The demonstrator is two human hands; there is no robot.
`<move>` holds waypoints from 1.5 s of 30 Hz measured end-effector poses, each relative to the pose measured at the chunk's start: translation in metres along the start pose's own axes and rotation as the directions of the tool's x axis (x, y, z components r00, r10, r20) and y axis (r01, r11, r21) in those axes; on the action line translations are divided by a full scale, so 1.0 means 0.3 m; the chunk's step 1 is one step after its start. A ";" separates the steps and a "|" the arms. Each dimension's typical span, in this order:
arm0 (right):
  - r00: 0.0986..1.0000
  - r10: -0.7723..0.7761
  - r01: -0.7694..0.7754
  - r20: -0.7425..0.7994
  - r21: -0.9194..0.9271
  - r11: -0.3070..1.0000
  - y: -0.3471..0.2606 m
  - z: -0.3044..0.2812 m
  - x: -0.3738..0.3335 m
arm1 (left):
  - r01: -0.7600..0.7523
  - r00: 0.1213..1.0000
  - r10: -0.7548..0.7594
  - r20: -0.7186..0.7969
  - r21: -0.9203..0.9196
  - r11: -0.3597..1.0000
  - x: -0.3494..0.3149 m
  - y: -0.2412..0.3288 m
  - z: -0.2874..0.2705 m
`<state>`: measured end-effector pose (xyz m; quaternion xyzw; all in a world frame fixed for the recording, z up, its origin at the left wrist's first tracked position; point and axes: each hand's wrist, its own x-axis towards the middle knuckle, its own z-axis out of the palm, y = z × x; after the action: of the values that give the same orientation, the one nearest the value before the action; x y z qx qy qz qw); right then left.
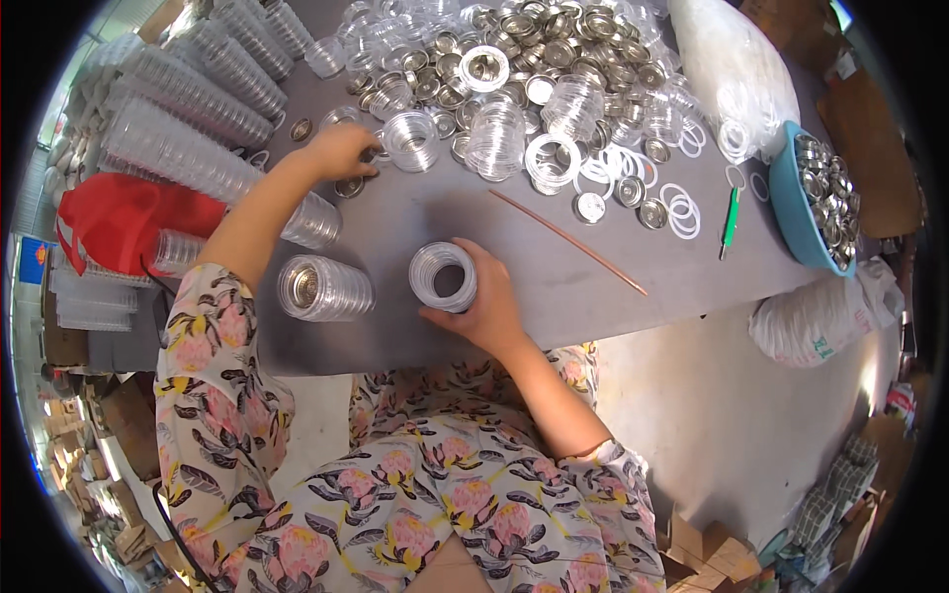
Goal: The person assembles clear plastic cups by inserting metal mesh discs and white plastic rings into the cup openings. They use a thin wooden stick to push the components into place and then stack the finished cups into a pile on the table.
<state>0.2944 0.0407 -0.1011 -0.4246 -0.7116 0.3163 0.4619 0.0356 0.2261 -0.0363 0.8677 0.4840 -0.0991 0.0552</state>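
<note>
A right hand (486, 301) has its fingers around a clear plastic stack (422, 282); the left hand's (338, 151) grip I cannot tell. Cup rows (183, 143) look finished; heaped metal lids (560, 52) lie loose.

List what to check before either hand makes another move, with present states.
1. Right grip around the clear round plastic stack: ok, holding its right side.
2. Left grip on the single round silver metal cap: cannot tell, contact unclear.
3. Thin copper-coloured rod clear of both grips: ok.
4. Slim green tool clear of both grips: ok.
5. Heaped round silver metal caps separate from clear plastic cups: not ok, mixed.
</note>
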 end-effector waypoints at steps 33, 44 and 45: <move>0.999 -0.038 0.039 -0.014 0.041 0.998 0.033 0.016 -0.013 | -0.150 0.955 0.109 -0.274 -0.132 0.980 -0.408 0.687 -0.059; 0.996 -0.069 0.070 -0.056 0.011 0.997 0.039 0.022 -0.006 | -0.139 0.851 -0.202 -0.485 -0.579 0.803 -0.498 0.630 -0.138; 0.997 -0.049 0.050 -0.053 0.008 0.999 0.032 0.021 -0.010 | -0.121 0.839 -0.192 -0.508 -0.519 0.846 -0.543 0.615 -0.182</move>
<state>0.2921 0.0419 -0.1126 -0.4129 -0.7080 0.2968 0.4902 0.1156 0.0046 0.0536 0.8001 0.5041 0.2873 0.1522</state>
